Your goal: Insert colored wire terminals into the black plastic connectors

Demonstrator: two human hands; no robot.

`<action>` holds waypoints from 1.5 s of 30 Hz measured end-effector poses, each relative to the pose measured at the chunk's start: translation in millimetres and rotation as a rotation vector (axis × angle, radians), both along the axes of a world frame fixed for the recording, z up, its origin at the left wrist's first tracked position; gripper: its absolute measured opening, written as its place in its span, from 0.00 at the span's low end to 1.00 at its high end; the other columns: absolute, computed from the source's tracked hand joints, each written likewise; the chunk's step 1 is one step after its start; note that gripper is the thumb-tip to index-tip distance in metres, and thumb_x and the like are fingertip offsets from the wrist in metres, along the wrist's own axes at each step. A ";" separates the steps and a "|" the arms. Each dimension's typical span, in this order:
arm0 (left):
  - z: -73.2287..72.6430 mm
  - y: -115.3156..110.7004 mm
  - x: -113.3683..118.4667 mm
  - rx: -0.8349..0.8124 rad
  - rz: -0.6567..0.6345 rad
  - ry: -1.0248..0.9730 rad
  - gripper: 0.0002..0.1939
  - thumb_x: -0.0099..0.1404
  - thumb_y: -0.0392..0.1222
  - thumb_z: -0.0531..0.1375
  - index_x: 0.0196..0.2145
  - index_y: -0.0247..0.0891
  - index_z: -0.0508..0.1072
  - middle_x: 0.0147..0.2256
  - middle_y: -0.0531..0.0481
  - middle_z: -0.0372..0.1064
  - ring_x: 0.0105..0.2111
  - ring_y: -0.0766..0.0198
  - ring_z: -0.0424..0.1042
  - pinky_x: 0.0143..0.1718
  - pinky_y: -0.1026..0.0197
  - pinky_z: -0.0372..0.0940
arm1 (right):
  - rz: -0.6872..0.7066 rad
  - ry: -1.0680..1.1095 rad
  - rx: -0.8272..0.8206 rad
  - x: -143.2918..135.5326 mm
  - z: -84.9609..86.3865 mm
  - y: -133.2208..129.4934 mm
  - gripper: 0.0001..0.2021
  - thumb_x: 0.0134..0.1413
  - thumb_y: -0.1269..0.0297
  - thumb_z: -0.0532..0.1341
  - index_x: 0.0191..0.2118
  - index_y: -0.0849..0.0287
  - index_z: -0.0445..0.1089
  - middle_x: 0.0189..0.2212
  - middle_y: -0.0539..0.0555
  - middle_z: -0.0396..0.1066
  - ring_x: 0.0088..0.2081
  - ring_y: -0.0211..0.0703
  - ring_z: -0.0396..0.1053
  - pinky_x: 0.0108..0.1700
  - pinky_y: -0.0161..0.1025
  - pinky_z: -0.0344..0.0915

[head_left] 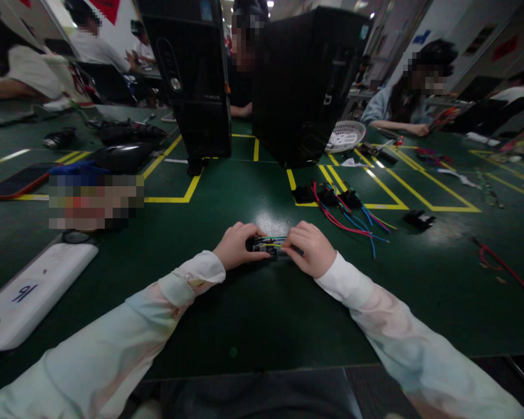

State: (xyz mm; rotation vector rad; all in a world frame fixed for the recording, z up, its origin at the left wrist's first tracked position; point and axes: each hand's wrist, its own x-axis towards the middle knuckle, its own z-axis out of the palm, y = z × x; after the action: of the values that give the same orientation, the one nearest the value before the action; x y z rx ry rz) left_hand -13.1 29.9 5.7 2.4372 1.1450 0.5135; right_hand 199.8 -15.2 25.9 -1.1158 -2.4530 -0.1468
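Low over the middle of the green table, my left hand (pixel 236 245) is closed on a small black plastic wire socket (pixel 254 245), thumb below and fingers above. Thin wires (pixel 276 238), some green, blue and yellow, run from it to the right. My right hand (pixel 312 249) pinches these wires between thumb and fingertips. The fingers partly cover both the socket and the wire ends. Beyond my right hand lie several similar black sockets (pixel 329 196) with red, blue and yellow wires (pixel 344 223) trailing from them.
Two black computer towers (pixel 201 93) (pixel 301 87) stand ahead. A white device (pixel 39 291) and an orange-edged phone (pixel 15 179) lie left. On the right are a black part (pixel 419 219), a red wire (pixel 506 269) and a white basket (pixel 346 135). Several people sit beyond.
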 end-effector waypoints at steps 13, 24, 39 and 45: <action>-1.1 0.4 -0.6 -0.007 0.003 -0.001 0.21 0.50 0.56 0.62 0.37 0.40 0.69 0.38 0.50 0.68 0.38 0.57 0.62 0.38 0.57 0.56 | 0.008 0.017 -0.003 2.2 -0.7 5.3 0.09 0.57 0.64 0.54 0.27 0.60 0.65 0.26 0.53 0.66 0.32 0.42 0.57 0.34 0.38 0.50; -0.9 0.2 0.0 0.002 0.010 0.002 0.20 0.50 0.55 0.63 0.37 0.41 0.69 0.37 0.51 0.69 0.38 0.58 0.62 0.38 0.57 0.56 | -0.071 0.013 0.015 -0.1 -1.8 4.3 0.08 0.56 0.64 0.54 0.28 0.60 0.64 0.27 0.53 0.66 0.33 0.41 0.58 0.35 0.39 0.48; -2.2 1.0 -1.0 0.003 0.005 0.007 0.21 0.51 0.56 0.62 0.37 0.40 0.69 0.37 0.50 0.68 0.38 0.57 0.62 0.37 0.57 0.56 | 0.041 0.030 -0.029 0.0 -0.8 2.2 0.08 0.55 0.66 0.55 0.26 0.60 0.64 0.25 0.52 0.66 0.32 0.41 0.57 0.34 0.38 0.49; -1.4 0.7 -0.5 0.011 0.001 0.000 0.20 0.51 0.56 0.63 0.37 0.40 0.69 0.37 0.51 0.68 0.38 0.57 0.62 0.37 0.58 0.55 | -0.071 0.044 0.013 -1.2 -1.7 1.9 0.07 0.56 0.66 0.55 0.28 0.60 0.64 0.27 0.52 0.66 0.33 0.42 0.58 0.35 0.39 0.49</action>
State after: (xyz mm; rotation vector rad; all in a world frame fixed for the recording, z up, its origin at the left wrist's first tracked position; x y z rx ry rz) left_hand -13.6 30.6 4.3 2.4460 1.1457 0.5218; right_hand 198.6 -13.2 24.2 -1.1881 -2.3718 -0.1581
